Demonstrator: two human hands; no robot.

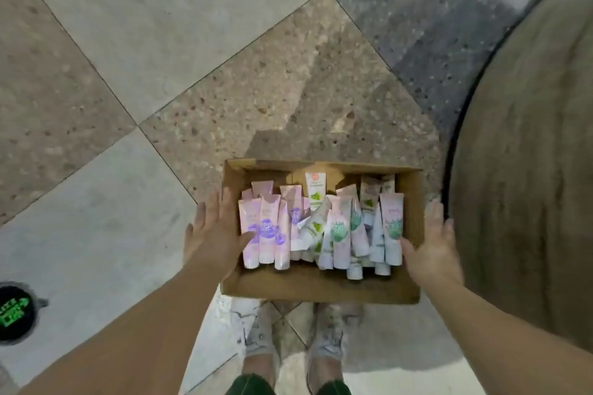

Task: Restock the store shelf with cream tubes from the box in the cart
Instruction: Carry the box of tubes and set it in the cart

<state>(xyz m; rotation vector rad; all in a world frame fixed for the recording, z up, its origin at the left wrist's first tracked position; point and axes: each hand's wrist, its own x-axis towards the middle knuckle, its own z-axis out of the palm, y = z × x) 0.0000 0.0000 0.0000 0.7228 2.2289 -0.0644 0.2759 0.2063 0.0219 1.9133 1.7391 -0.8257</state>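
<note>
Cream tubes point(321, 228) fill the box point(321, 290) you carry, your left hand point(213, 234) and right hand point(433, 247) spread flat against its sides, thumbs hooked inside.

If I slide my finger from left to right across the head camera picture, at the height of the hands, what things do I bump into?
Left hand → purple-print tubes → green-print tubes → right wall of the cardboard box → right hand → big round brown base.

The floor point(160, 26) is laid in large stone tiles, pale grey alternating with speckled brown, their joints running diagonally. A big round brownish surface point(529, 170) with a dark rim fills the right side. A round black object point(14, 311) with green markings sits at lower left.
</note>
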